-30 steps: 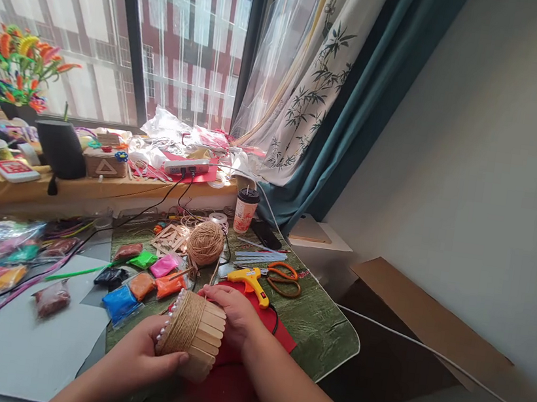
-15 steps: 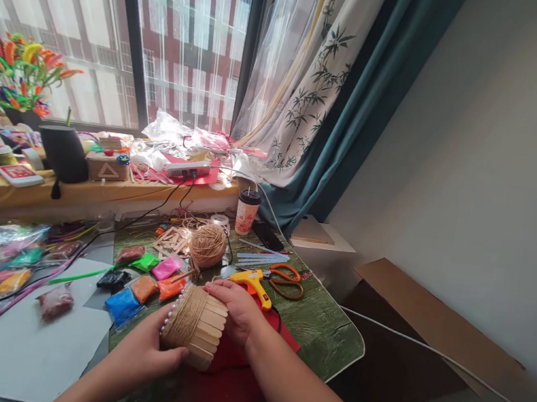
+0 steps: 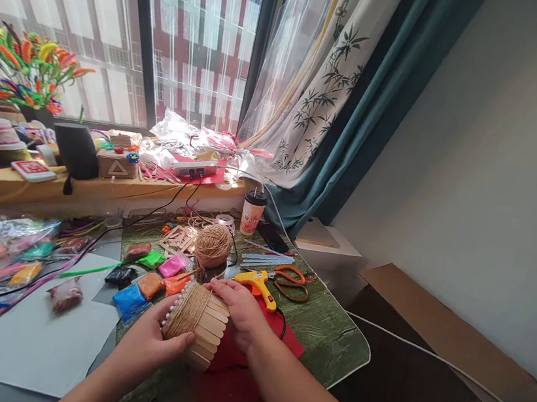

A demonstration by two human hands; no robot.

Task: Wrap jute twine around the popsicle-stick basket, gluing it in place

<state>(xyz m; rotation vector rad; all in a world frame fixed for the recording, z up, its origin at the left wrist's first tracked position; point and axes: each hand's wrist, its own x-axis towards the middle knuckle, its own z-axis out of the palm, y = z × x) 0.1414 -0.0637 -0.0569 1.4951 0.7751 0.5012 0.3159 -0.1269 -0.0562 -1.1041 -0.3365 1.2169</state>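
The craft-stick pot (image 3: 209,330) sits between the fingers of the left hand (image 3: 148,342) and right hand (image 3: 240,309), over the near part of the counter (image 3: 329,341). Beyond it lies the ball of twine (image 3: 213,245), clay packets (image 3: 151,286) to its left, the glue gun (image 3: 261,287) to its right — scissors (image 3: 288,296) right of that, glue sticks (image 3: 268,261) behind. Farther back stands the drink cup (image 3: 252,215), left of the phone (image 3: 272,236); behind the counter — the windowsill (image 3: 102,188), bearing a power strip (image 3: 195,168).

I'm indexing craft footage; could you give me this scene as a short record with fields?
Left hand: grips the stick pot
Right hand: touches the pot; exact pinch unclear
Pot: tilted, with twine wrap and pearly beads along one edge
Beyond hands: twine ball, yellow glue gun, orange-handled scissors
Further back: lidded drink cup
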